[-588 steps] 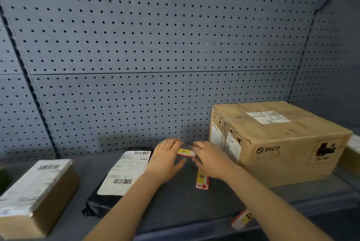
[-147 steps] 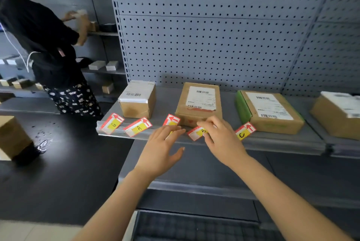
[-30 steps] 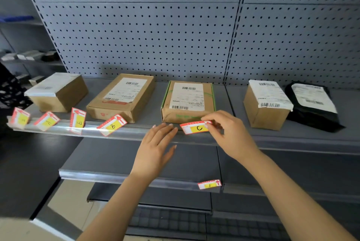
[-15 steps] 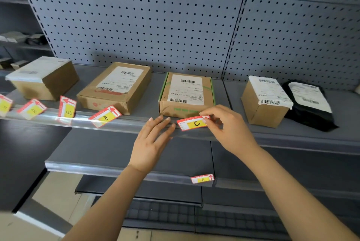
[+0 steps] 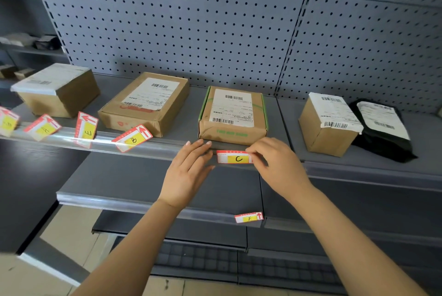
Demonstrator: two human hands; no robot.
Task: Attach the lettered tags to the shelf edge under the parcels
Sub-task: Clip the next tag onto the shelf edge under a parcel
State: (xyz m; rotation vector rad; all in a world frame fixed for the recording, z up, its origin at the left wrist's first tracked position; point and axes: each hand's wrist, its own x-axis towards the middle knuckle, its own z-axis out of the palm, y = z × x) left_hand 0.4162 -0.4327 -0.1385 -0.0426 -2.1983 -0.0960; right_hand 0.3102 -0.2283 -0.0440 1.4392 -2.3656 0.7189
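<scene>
My right hand [image 5: 278, 166] pinches the right end of the red-and-yellow tag C [image 5: 234, 157], which lies level against the shelf edge [image 5: 148, 146] below the green-trimmed parcel [image 5: 233, 114]. My left hand [image 5: 189, 171] is flat, its fingertips resting on the edge just left of that tag. Tag B [image 5: 132, 138], tag E [image 5: 86, 126] and tag A [image 5: 42, 127] stick up tilted from the clear strip further left, under two brown parcels [image 5: 146, 102] [image 5: 57, 89]. Tag F [image 5: 248, 217] sits in the lower shelf's edge.
A small taped box [image 5: 328, 123] and a black mailer bag [image 5: 382, 128] lie on the right shelf section. The pegboard back wall [image 5: 191, 21] rises behind the parcels. Another tag [image 5: 7, 123] shows at the far left edge. More shelves [image 5: 26, 49] stand at the left.
Tag C has dropped from a slight tilt above the edge to lie level against it, still held by my right hand. My left fingertips stay on the edge.
</scene>
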